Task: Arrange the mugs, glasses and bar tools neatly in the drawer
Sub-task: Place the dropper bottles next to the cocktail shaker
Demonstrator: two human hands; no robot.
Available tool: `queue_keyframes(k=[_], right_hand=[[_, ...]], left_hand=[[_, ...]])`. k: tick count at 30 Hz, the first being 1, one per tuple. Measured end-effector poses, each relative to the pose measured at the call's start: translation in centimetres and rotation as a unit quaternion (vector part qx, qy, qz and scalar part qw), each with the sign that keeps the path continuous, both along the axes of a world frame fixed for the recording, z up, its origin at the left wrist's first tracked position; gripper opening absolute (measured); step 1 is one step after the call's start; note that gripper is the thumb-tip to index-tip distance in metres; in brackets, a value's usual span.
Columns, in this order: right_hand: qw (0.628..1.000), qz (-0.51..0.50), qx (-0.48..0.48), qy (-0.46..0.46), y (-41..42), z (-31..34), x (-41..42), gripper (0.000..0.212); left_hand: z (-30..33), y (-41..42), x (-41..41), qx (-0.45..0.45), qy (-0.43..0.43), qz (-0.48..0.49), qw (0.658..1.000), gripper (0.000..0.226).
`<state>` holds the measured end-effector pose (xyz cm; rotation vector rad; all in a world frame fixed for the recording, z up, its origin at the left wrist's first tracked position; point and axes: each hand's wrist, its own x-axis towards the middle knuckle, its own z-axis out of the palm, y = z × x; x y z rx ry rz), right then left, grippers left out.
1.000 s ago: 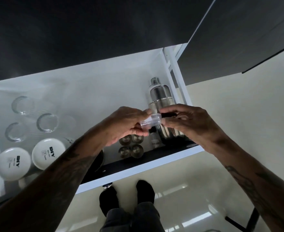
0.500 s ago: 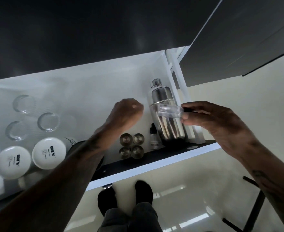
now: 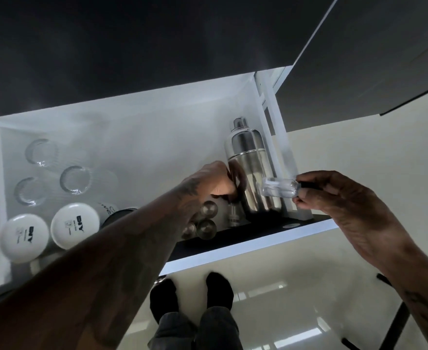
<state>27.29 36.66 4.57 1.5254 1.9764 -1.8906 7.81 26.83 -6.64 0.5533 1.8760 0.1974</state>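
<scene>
An open white drawer (image 3: pixel 245 245) lies below me. My right hand (image 3: pixel 334 195) pinches the black cap of a small clear bottle (image 3: pixel 280 189), held level over the drawer's right wall, in front of an upright steel cocktail shaker (image 3: pixel 248 162). My left hand (image 3: pixel 213 181) reaches down just left of the shaker, its fingertips closed on the top of a second small bottle (image 3: pixel 233 215) that stands in the drawer. Beside it stand small metal cups (image 3: pixel 206 226), partly hidden by my forearm. Three clear glasses (image 3: pixel 75 179) and two white mugs (image 3: pixel 75 226) fill the left side.
A dark mug (image 3: pixel 118 213) shows behind my left forearm. A dark counter overhangs the drawer's back. The drawer's middle floor (image 3: pixel 144 147) is bare. My feet (image 3: pixel 218 291) stand on a glossy floor, and a black furniture leg (image 3: pixel 397 322) is at the lower right.
My hands separated. The left hand let go of the clear bottle and dropped into the drawer onto the small standing bottle. The right hand carried the clear bottle to the right.
</scene>
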Motion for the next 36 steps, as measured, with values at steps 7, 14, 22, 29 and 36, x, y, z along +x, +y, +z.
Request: queue_keyframes(k=[7, 14, 22, 29, 36], right_hand=[[0.980, 0.084, 0.170, -0.053, -1.1, -1.3, -0.1, 0.023], [0.903, 0.310, 0.297, 0.017, -3.5, -1.9, -3.2, 0.027], [0.818, 0.499, 0.274, -0.076, -5.0, -2.2, -5.8, 0.029], [0.803, 0.546, 0.212, -0.112, -4.6, -3.7, -7.2, 0.052], [0.800, 0.563, 0.183, -0.094, -3.8, -5.0, -7.5, 0.011]], left_hand=[[0.7, -1.4, 0.0, 0.031, -0.002, 0.014, 0.999, 0.026], [4.2, -5.6, 1.7, 0.195, 0.168, -0.112, 0.960, 0.025], [4.2, -8.6, 3.8, 0.272, 0.287, -0.208, 0.895, 0.033], [4.4, -8.9, 3.3, 0.266, 0.252, -0.196, 0.910, 0.040], [4.2, -9.7, 1.9, 0.282, 0.185, -0.215, 0.917, 0.022]])
